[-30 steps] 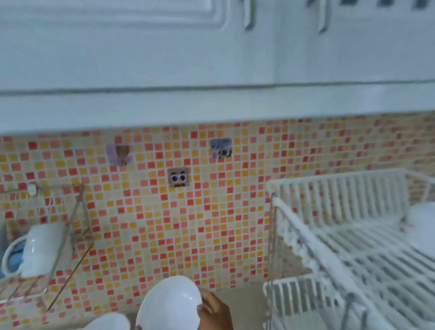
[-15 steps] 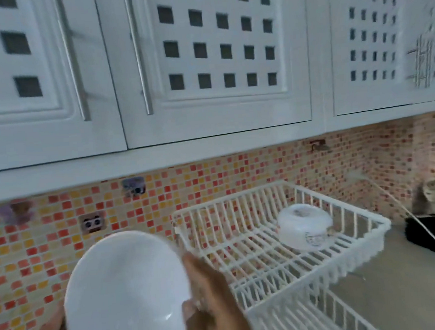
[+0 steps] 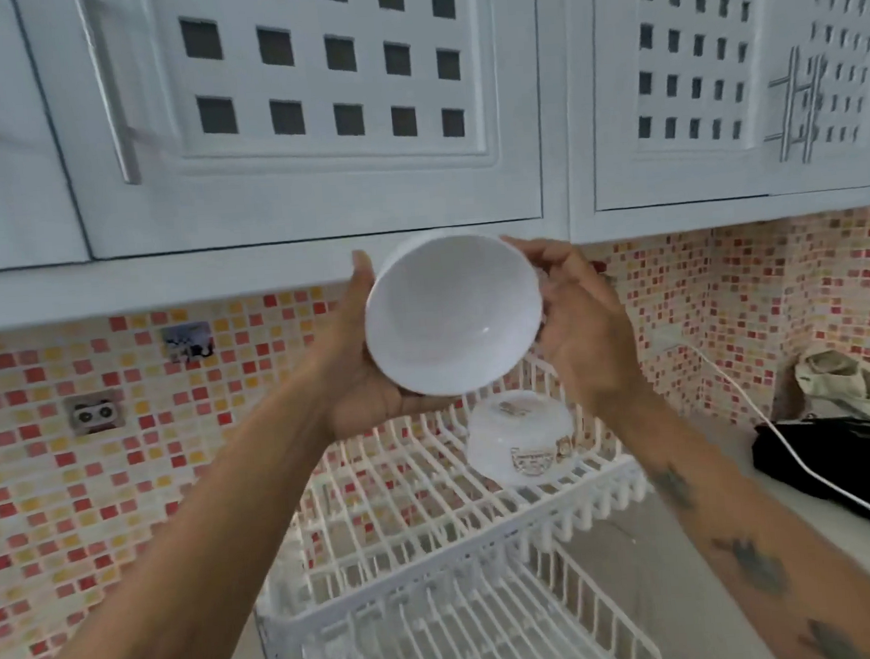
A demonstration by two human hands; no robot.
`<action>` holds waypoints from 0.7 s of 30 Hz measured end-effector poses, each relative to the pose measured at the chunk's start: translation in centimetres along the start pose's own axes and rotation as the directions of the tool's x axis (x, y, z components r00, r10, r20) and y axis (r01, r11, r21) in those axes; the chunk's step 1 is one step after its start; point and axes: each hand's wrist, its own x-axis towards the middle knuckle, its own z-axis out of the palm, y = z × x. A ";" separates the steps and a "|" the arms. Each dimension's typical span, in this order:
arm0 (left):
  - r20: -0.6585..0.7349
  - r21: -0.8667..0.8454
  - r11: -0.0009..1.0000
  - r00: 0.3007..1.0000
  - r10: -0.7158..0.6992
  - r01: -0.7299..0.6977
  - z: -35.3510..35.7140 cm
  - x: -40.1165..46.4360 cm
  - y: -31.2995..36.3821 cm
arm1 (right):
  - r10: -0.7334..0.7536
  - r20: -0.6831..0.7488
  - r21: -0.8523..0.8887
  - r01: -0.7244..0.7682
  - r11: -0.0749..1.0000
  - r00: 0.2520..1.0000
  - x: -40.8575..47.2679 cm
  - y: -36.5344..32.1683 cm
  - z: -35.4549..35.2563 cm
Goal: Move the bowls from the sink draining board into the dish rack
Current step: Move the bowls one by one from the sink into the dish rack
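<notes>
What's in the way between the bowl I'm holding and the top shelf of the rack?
Mostly nothing. The bowl is held by both hands above the rack. One upturned container already sits at the top shelf's right end, under the bowl; the wires to its left are bare.

Glossy bowl (image 3: pixel 452 317); plastic-coated wire rack (image 3: pixel 439 560)

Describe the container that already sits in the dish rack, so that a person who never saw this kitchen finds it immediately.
Find the white two-tier dish rack against the mosaic wall. On its upper tier, at the right side, sits a white upside-down container. Unlike the plain white bowl held above it in both hands, it carries a printed pattern near its rim.
</notes>
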 end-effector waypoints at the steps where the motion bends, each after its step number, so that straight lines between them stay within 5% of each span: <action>1: -0.023 0.039 0.999 1.000 0.014 -0.013 0.8 1.1 0.1 | 0.057 -0.015 0.001 -0.057 0.998 0.998 1.0 -0.1 -0.8; 8: -0.222 0.313 0.943 0.957 0.186 -0.111 3.6 7.1 -3.1 | 0.437 0.057 -0.219 -0.416 0.883 0.898 5.6 2.6 -5.6; 12: -0.284 0.635 0.762 0.879 0.383 -0.127 4.0 9.1 -6.9 | 0.598 0.025 -0.335 -0.557 0.760 0.801 6.5 5.4 -7.2; 21: -0.344 0.759 0.646 0.892 0.293 0.081 3.5 10.3 -10.4 | 0.551 -0.040 -0.473 -0.502 0.724 0.833 5.1 9.6 -8.0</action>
